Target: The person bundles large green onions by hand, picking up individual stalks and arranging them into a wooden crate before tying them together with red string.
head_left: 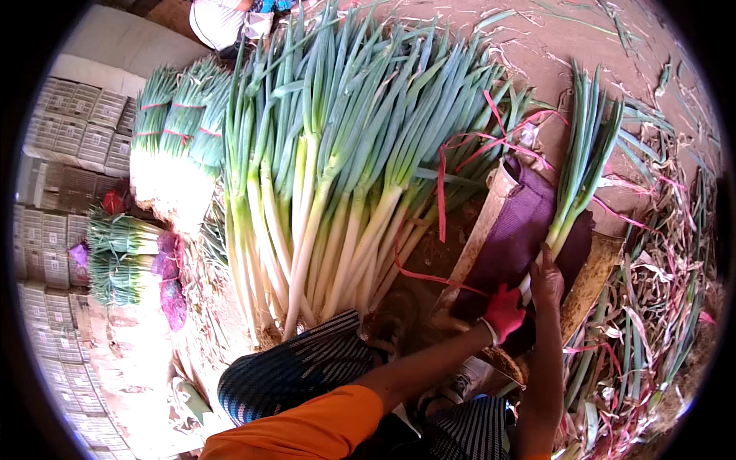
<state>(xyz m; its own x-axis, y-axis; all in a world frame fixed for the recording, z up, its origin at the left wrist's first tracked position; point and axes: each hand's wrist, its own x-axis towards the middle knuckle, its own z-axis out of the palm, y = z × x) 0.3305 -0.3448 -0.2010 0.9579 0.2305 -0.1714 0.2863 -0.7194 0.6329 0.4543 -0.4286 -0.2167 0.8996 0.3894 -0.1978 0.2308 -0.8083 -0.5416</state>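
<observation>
A long green onion [566,218], with thick green leaves and a pale stem, slants upward over a purple cloth [512,230]. My bare right hand [547,277] is closed around its stem. Just below and to the left, my left hand [504,313] in a red glove grips the lower, white end, whose tip is hidden. The cloth lines a trough-like holder with worn, tan edges [590,284] between my knees. To the left, a large heap of green onions [337,184] stands with leaves pointing away and white stems toward me.
Bundles of green onions [180,126] tied with red bands stand at far left, with smaller bundles [123,257] nearer. A block wall [57,238] rises behind them. Pink ribbons [441,192] trail over the holder. Stripped leaves and peelings [652,322] cover the right side. Another person [218,23] is at the top.
</observation>
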